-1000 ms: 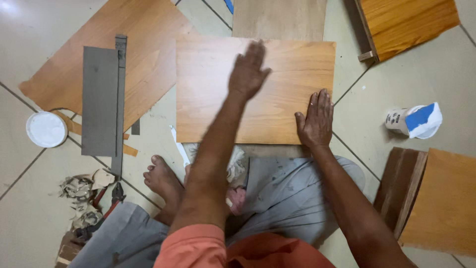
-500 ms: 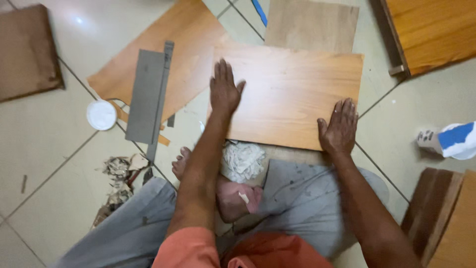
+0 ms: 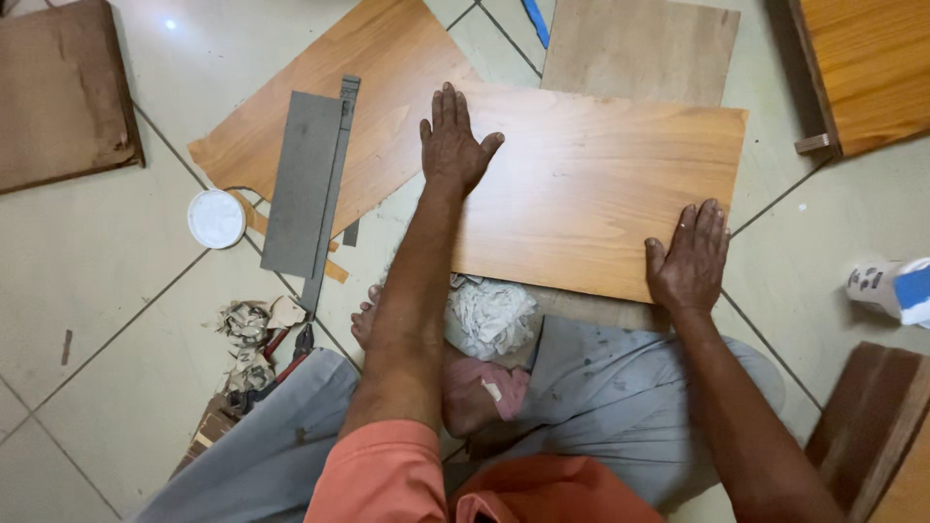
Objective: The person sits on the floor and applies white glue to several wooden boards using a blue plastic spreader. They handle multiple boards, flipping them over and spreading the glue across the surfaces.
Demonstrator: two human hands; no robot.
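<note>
An orange-brown wood-grain laminate sheet (image 3: 591,184) lies flat on a board on the tiled floor in front of me. My left hand (image 3: 453,143) presses palm down on the sheet's far left corner, fingers spread. Flat on the near right edge of the same sheet rests my right hand (image 3: 690,260). Neither hand grips anything. I sit cross-legged, with a crumpled white rag (image 3: 489,315) on my lap just below the sheet.
A second laminate sheet (image 3: 368,87) lies to the left with a grey metal saw-like blade (image 3: 308,184) on it. A white round lid (image 3: 216,218), paper scraps (image 3: 254,324), a brown board (image 3: 58,92), a plain plywood panel (image 3: 639,44), wooden pieces (image 3: 867,68) and a white-blue container (image 3: 896,289) surround me.
My left hand has slid from the middle of the sheet's far edge to its left corner. The right hand stayed on the near right edge. The view shifted left.
</note>
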